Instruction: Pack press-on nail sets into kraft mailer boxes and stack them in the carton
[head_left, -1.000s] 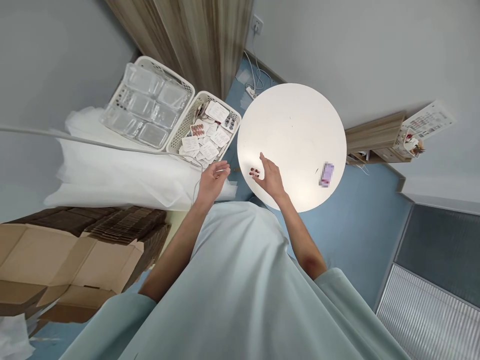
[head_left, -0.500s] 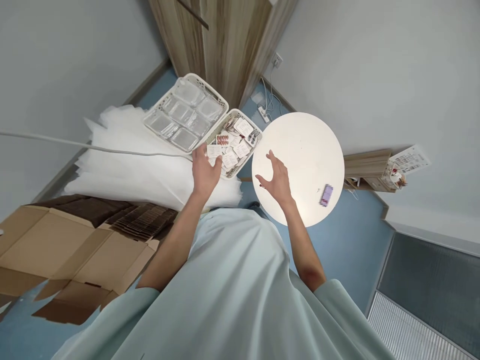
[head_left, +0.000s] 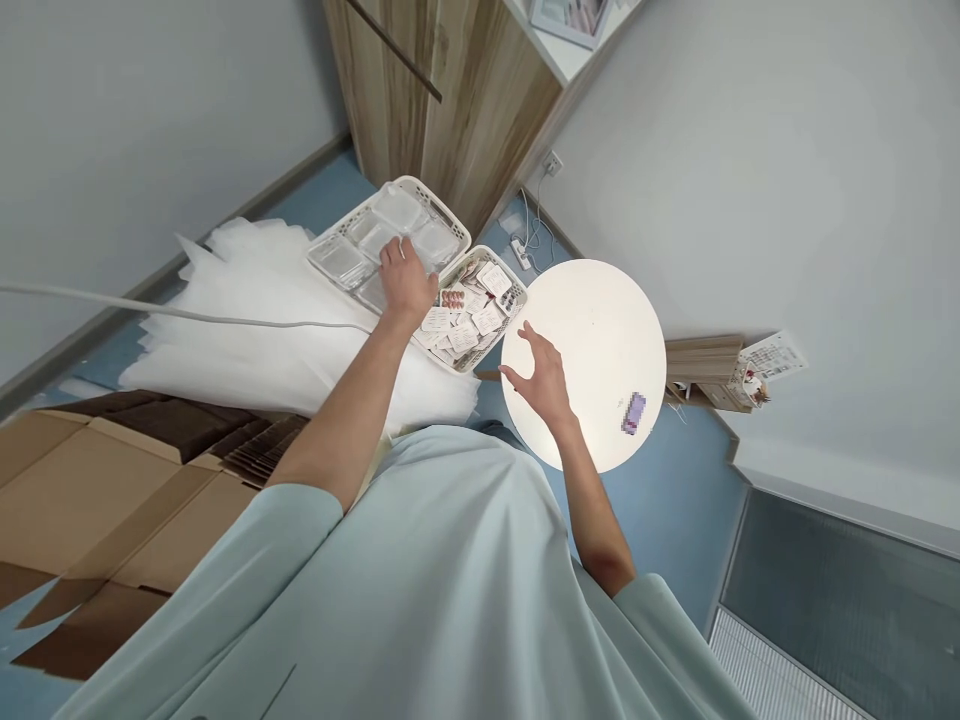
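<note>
My left hand (head_left: pixel 406 282) reaches over the white basket (head_left: pixel 322 262) of clear plastic cases (head_left: pixel 403 206). Its thumb stands apart from the fingers, and no object shows in it; whether the fingertips touch a case I cannot tell. Beside it, a second white basket (head_left: pixel 517 312) holds a heap of small white printed cards (head_left: pixel 462 336), one of them bearing reddish-brown oval pieces (head_left: pixel 452 299). Over the left part of a round white table (head_left: pixel 592 310) hovers my right hand (head_left: pixel 547 385), thumb and fingers spread, with nothing visible between them.
White foam sheeting (head_left: pixel 247 360) is piled under and beside the baskets. Flattened cardboard boxes (head_left: pixel 127 500) lie at lower left. A small purple item (head_left: pixel 634 413), pixelated, rests on the table. Behind stands a wooden cabinet (head_left: pixel 450 120); a grey cable (head_left: pixel 187 315) crosses from the left.
My left hand has moved from the card basket up and away to the basket of clear cases. My right hand stays open above the table. The whole view has shifted slightly.
</note>
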